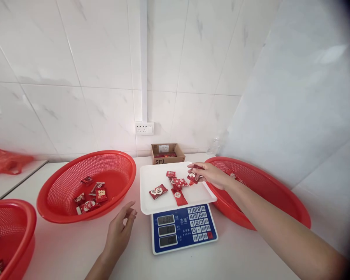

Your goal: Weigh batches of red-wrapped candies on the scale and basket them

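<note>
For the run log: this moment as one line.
right hand: holds red packets over white tray | left hand: empty, open, beside scale

The left hand (120,230) and right hand (212,175) are bare, forearms (280,233) likewise uncovered.

Glossy packets (158,191); smooth white plastic tray (151,179); red plastic mesh basket (61,182).

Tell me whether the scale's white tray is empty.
Not empty: several red packets lie on the white tray, and the right hand holds another packet above its right edge.
</note>
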Tool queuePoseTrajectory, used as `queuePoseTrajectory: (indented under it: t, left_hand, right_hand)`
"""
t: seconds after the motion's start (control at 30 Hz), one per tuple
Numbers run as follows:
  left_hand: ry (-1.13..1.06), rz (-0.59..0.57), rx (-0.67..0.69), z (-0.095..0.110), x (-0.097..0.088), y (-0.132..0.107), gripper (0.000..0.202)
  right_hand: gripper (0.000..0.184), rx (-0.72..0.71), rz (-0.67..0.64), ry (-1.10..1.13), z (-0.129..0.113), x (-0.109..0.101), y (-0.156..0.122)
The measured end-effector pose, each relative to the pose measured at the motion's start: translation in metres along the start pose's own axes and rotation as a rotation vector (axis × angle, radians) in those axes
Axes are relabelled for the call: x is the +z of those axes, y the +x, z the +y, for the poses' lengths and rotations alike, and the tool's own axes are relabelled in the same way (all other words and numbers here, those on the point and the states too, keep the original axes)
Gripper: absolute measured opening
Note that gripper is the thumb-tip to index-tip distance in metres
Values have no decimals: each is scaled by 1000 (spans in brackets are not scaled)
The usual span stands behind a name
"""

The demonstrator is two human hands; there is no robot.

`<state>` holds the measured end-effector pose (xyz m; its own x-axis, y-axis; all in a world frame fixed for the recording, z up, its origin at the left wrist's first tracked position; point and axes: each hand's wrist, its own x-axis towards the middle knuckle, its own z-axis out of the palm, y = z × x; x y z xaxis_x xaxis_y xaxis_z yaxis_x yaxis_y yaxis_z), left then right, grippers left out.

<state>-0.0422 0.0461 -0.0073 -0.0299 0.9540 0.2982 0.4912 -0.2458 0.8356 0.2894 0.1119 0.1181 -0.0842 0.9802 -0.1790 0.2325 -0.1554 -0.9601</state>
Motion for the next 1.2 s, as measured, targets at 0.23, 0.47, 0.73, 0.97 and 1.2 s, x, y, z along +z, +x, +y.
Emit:
queuePoseTrajectory:
  t: [0.23,0.47,0.73,0.97,1.2]
  left_hand:
    - [17,-20,12,0,0,-1,41]
    - [27,-14,34,1,0,-2,39]
    - [15,-15,30,3,1,-2,38]
    - [22,-30,50,3,2,-4,36]
    - [44,-32,62,1,2,-3,36]
  right_hand:
    - [36,-29,13,-177,7,8,1]
    - [37,-172,140,-582,26,4,5]
    - [54,-185,-102,-652,43,29,2]
    - [73,-261,-158,-861,22,65,-1]
    - [84,-248,-179,-1038,19,101,26]
